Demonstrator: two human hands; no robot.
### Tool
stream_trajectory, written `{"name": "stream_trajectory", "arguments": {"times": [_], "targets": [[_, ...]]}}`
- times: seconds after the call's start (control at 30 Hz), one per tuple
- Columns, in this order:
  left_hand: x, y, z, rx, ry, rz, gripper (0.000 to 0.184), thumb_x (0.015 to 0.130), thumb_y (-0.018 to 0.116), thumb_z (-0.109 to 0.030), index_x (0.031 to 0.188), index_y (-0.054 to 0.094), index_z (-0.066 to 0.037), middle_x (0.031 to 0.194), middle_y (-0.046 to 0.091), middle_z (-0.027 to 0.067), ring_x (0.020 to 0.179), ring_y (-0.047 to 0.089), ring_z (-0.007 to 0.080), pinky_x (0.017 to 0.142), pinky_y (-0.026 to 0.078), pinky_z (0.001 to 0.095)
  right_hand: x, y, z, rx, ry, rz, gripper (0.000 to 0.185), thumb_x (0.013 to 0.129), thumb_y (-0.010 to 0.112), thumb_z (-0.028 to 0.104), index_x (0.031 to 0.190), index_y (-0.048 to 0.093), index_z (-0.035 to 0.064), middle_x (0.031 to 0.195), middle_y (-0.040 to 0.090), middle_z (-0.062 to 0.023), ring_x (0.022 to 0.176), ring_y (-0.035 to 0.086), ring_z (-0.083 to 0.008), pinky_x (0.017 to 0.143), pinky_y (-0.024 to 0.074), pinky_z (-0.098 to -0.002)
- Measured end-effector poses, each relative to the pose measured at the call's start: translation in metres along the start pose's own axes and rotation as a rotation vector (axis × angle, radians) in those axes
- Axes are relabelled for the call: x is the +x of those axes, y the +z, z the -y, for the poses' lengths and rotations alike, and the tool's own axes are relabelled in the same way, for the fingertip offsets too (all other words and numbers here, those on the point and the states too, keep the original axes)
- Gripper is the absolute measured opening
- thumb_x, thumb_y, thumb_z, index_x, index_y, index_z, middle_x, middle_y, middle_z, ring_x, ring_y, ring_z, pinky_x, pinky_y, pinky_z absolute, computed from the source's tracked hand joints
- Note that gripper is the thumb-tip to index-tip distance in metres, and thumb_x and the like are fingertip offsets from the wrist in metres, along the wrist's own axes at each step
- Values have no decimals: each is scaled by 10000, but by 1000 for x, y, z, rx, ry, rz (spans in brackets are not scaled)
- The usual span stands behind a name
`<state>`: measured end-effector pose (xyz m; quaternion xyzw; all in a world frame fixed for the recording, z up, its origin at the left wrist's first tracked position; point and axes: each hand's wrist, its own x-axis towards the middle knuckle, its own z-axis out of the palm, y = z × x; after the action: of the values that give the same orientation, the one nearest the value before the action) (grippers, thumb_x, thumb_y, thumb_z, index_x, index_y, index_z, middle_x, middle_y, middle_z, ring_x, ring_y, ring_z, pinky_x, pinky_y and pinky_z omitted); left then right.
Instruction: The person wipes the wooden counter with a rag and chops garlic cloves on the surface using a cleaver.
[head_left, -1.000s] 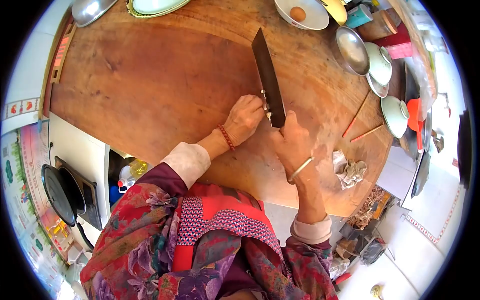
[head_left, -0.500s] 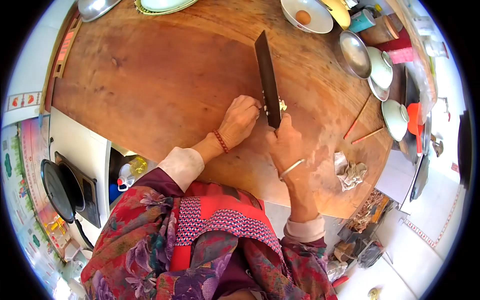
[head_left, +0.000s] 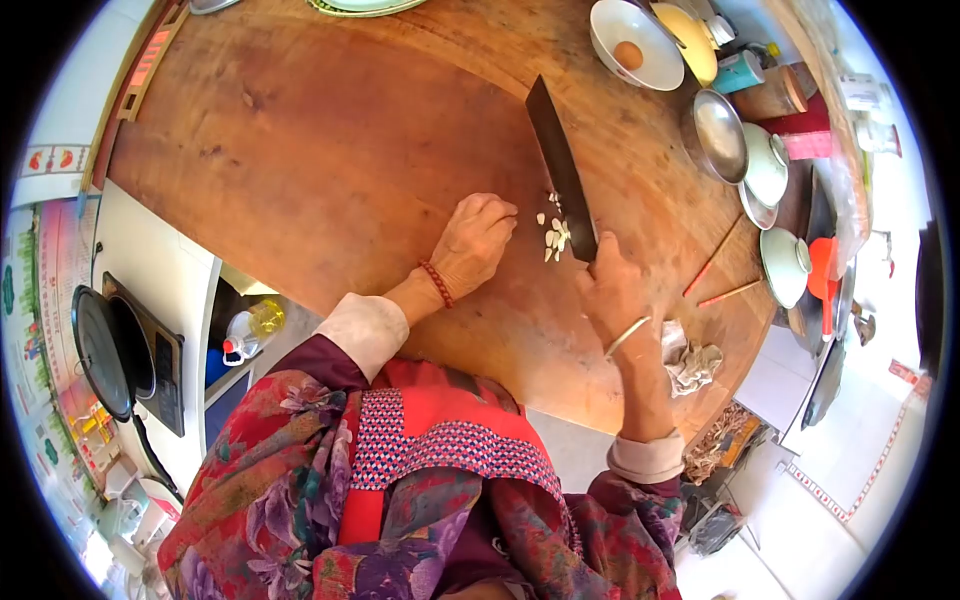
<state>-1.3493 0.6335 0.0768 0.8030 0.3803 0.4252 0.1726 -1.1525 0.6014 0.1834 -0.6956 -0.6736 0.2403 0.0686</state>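
My right hand (head_left: 612,288) is wrapped round the handle end of a dark-bladed cleaver (head_left: 560,165). The long blade points away from me over the wooden table. Just left of the blade lie small pale chopped pieces, like garlic (head_left: 552,240), a few of them against its edge. My left hand (head_left: 474,238), with a red bead bracelet at the wrist, rests to the left of those pieces. Its fingers are curled together, and whatever may be in them is hidden.
The wooden table (head_left: 330,150) has a crumpled cloth (head_left: 692,368) near its right front edge. Two red-ended chopsticks (head_left: 714,255) lie beyond it. Along the right side stand a bowl with an egg (head_left: 628,55), a metal bowl (head_left: 716,137) and upturned pale bowls (head_left: 784,268).
My right hand has moved the cleaver to the right, and more of the pale chopped pieces now show. My left hand stays curled in nearly the same place. The view has shifted slightly.
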Motion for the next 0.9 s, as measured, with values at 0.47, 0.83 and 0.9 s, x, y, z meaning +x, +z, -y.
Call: {"name": "stream_trajectory", "arguments": {"times": [0.47, 0.83, 0.9], "targets": [[-1, 1, -2, 32, -10, -6, 170, 744, 638, 46, 913, 622, 33, 1012, 594, 119, 977, 551, 305, 866, 462, 406, 7, -21, -7, 94, 1, 108, 253, 808, 602, 130, 986, 474, 5, 715, 621, -231, 699, 612, -446, 609, 485, -512], [0, 5, -5, 72, -31, 8, 134, 775, 625, 19, 908, 638, 9, 1002, 598, 94, 982, 541, 291, 868, 449, 408, 11, -24, -18, -138, -189, -33, 240, 810, 586, 100, 1005, 482, 6, 670, 603, -222, 655, 604, -434, 574, 473, -513], [3, 12, -8, 87, -38, 8, 115, 790, 615, 4, 902, 641, 2, 993, 598, 87, 982, 537, 286, 874, 439, 407, 2, -5, -24, -74, -190, -53, 239, 804, 586, 91, 998, 478, 4, 663, 598, -221, 653, 602, -435, 581, 472, -517]]}}
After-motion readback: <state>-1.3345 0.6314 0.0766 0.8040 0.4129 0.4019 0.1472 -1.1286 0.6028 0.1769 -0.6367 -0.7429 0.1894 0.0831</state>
